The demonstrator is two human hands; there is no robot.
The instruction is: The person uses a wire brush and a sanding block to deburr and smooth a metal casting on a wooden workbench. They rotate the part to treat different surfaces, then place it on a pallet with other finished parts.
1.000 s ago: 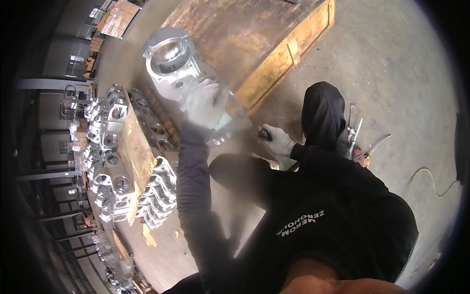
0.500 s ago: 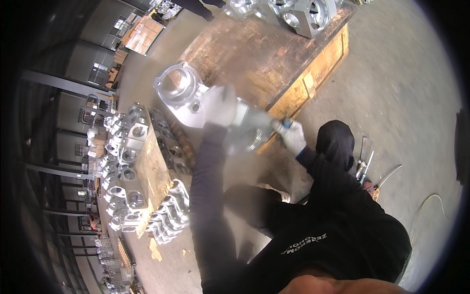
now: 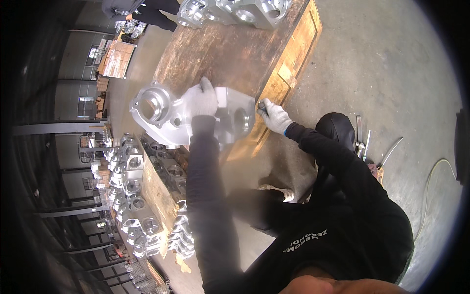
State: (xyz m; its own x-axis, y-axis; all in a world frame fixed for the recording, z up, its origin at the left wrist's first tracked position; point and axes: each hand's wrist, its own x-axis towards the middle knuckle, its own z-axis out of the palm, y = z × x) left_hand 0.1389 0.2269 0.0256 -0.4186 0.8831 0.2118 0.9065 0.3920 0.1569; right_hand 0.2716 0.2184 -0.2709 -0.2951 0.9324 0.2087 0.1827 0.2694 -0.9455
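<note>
A silver metal gearbox housing [image 3: 188,128] with a large round opening at its left end sits at the near edge of a worn wooden bench [image 3: 196,54]. My left hand [image 3: 202,100], in a pale work glove, is closed over the upper middle of the housing. Just past the housing's right end is my right hand [image 3: 277,119], gloved too, its fingers pinched together. Something small and dark shows at those fingertips, too little to name. That hand looks apart from the housing.
More silver castings [image 3: 240,12] stand at the bench's far end. To the left, a pallet [image 3: 159,191] carries rows of castings. Hand tools [image 3: 364,144] and a thin hose [image 3: 427,186] lie on the floor at right. A person [image 3: 154,12] stands at the far left.
In the picture, the housing and my left hand have shifted left. My right hand appears up and left of where it was, and the blue thing in its fingers no longer shows. The blur has lessened.
</note>
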